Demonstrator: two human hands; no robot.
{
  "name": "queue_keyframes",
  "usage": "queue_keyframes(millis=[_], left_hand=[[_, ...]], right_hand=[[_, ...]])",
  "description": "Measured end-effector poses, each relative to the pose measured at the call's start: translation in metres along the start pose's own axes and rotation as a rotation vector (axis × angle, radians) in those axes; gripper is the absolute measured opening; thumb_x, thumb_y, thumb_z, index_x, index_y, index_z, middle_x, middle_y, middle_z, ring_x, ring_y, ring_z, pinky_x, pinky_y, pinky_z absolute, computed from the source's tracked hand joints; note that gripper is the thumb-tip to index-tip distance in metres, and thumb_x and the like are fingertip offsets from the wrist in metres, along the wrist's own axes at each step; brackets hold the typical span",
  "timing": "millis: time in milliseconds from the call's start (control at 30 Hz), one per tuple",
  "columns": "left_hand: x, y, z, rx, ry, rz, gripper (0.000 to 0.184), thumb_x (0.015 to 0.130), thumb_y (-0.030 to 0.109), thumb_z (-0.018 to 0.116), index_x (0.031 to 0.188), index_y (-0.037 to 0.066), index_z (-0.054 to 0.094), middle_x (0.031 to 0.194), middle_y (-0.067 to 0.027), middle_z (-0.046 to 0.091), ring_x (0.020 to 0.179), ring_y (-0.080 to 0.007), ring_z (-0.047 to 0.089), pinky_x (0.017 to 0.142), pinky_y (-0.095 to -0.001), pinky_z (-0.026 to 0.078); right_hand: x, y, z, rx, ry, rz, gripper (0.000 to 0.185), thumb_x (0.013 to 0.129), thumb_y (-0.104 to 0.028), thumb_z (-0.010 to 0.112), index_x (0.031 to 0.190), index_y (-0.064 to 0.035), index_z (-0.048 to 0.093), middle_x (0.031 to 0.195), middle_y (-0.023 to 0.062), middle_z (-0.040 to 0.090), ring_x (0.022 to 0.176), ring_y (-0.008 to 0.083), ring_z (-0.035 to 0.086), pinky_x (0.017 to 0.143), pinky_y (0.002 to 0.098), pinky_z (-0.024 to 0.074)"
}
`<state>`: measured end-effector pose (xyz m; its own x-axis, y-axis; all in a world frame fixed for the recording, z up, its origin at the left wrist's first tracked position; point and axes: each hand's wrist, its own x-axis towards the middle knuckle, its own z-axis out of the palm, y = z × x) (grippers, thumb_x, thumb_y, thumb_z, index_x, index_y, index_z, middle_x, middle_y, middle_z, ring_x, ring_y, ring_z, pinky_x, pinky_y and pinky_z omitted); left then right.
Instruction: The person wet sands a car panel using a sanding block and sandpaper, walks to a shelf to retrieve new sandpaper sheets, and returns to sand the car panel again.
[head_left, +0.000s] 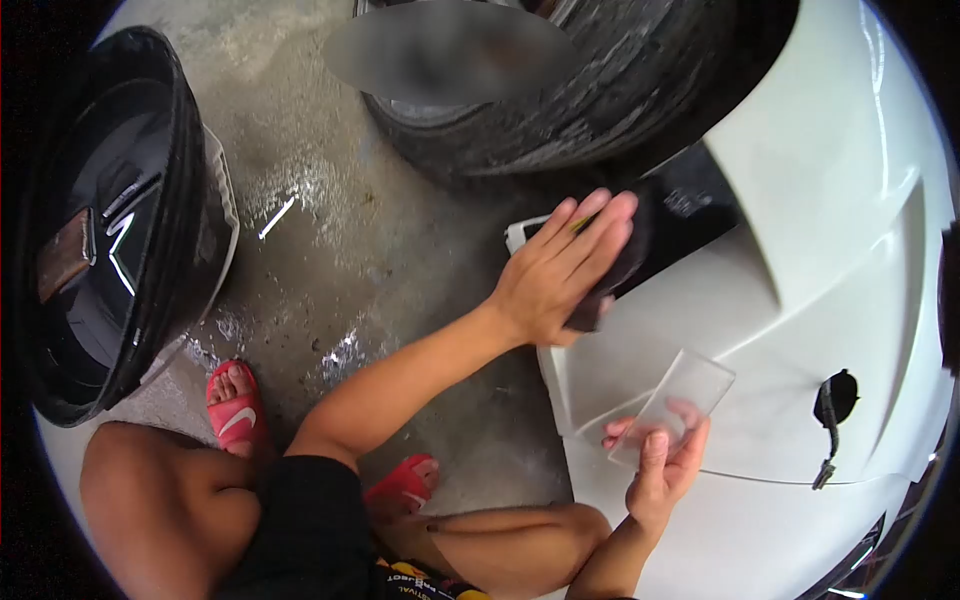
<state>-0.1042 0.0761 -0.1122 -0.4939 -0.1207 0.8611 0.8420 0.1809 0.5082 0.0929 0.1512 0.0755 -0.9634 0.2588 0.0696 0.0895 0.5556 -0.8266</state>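
My left hand (pixel 565 265) lies with straight fingers over a dark, wet-looking sheet of sandpaper (pixel 587 316), holding it under the palm. Most of the sheet is hidden by the hand. It sits by the white car body panel (pixel 660 300), beside a glossy black part (pixel 690 205) near the wheel. Lower right, my right hand (pixel 668 470) grips a clear rectangular block (pixel 695 390) between thumb and fingers, in front of the panel.
A black tub (pixel 160 230) with dark liquid stands at left, with a brown block (pixel 66 255) in it. A tyre (pixel 620 100) is at the top. The concrete floor (pixel 300 140) is wet. A cable hangs from a round hole (pixel 838 395) in the panel.
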Motion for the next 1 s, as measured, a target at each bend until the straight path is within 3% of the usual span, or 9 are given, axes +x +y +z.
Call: queue_keyframes(millis=[133, 333, 467, 633, 833, 933, 1000], left_hand=[[0.046, 0.010, -0.003, -0.098, 0.186, 0.059, 0.094, 0.090, 0.053, 0.055, 0.156, -0.009, 0.031, 0.162, -0.0274, 0.035, 0.150, -0.0440, 0.034, 0.125, -0.0494, 0.020], [0.035, -0.006, -0.011, 0.099, 0.099, 0.109, 0.094, 0.088, 0.054, 0.056, 0.153, -0.011, 0.033, 0.162, -0.0258, 0.035, 0.149, -0.0448, 0.034, 0.123, -0.0509, 0.023], [0.063, 0.001, -0.003, -0.049, 0.255, 0.119, 0.088, 0.088, 0.045, 0.057, 0.152, -0.012, 0.033, 0.161, -0.0283, 0.034, 0.148, -0.0460, 0.035, 0.123, -0.0521, 0.024], [-0.046, -0.001, 0.014, 0.056, 0.032, -0.055, 0.085, 0.086, 0.033, 0.059, 0.155, -0.009, 0.031, 0.162, -0.0291, 0.034, 0.149, -0.0455, 0.035, 0.124, -0.0519, 0.021], [-0.016, 0.036, -0.008, -0.035, 0.077, -0.230, 0.084, 0.092, 0.037, 0.053, 0.156, -0.012, 0.027, 0.162, -0.0310, 0.030, 0.148, -0.0489, 0.034, 0.122, -0.0548, 0.024], [-0.072, 0.037, 0.013, -0.005, 0.022, -0.342, 0.081, 0.096, 0.030, 0.052, 0.157, -0.012, 0.019, 0.163, -0.0320, 0.025, 0.150, -0.0495, 0.028, 0.123, -0.0569, 0.021], [-0.061, 0.047, 0.009, -0.043, 0.026, -0.480, 0.080, 0.099, 0.025, 0.050, 0.158, -0.013, 0.013, 0.165, -0.0329, 0.020, 0.152, -0.0499, 0.023, 0.123, -0.0587, 0.018]], right_hand=[[0.000, 0.011, -0.008, -0.025, -0.016, -0.041, 0.041, 0.104, -0.023, 0.059, 0.128, 0.0021, 0.038, 0.087, 0.0229, 0.071, 0.074, 0.0278, 0.067, 0.073, 0.0398, 0.0569], [-0.008, 0.003, -0.013, 0.018, 0.019, -0.037, 0.037, 0.104, -0.020, 0.057, 0.128, 0.0016, 0.038, 0.085, 0.0239, 0.071, 0.073, 0.0276, 0.067, 0.073, 0.0401, 0.0563], [-0.011, 0.007, -0.011, -0.007, 0.020, -0.050, 0.038, 0.105, -0.022, 0.057, 0.127, 0.0014, 0.038, 0.085, 0.0237, 0.071, 0.072, 0.0270, 0.067, 0.073, 0.0404, 0.0564], [-0.013, 0.006, -0.016, 0.001, 0.036, -0.021, 0.043, 0.104, -0.028, 0.060, 0.128, 0.0007, 0.038, 0.084, 0.0236, 0.071, 0.071, 0.0272, 0.066, 0.073, 0.0404, 0.0559], [-0.024, -0.001, -0.009, -0.032, 0.113, -0.036, 0.048, 0.102, -0.031, 0.063, 0.130, 0.0000, 0.040, 0.081, 0.0216, 0.071, 0.070, 0.0267, 0.066, 0.073, 0.0390, 0.0555], [-0.027, 0.005, -0.018, -0.027, 0.098, -0.026, 0.048, 0.102, -0.031, 0.062, 0.131, 0.0004, 0.040, 0.081, 0.0214, 0.071, 0.069, 0.0269, 0.066, 0.072, 0.0385, 0.0547], [-0.015, 0.013, -0.013, -0.019, 0.081, -0.057, 0.048, 0.102, -0.031, 0.062, 0.130, 0.0005, 0.039, 0.081, 0.0215, 0.071, 0.068, 0.0270, 0.066, 0.071, 0.0387, 0.0546]])
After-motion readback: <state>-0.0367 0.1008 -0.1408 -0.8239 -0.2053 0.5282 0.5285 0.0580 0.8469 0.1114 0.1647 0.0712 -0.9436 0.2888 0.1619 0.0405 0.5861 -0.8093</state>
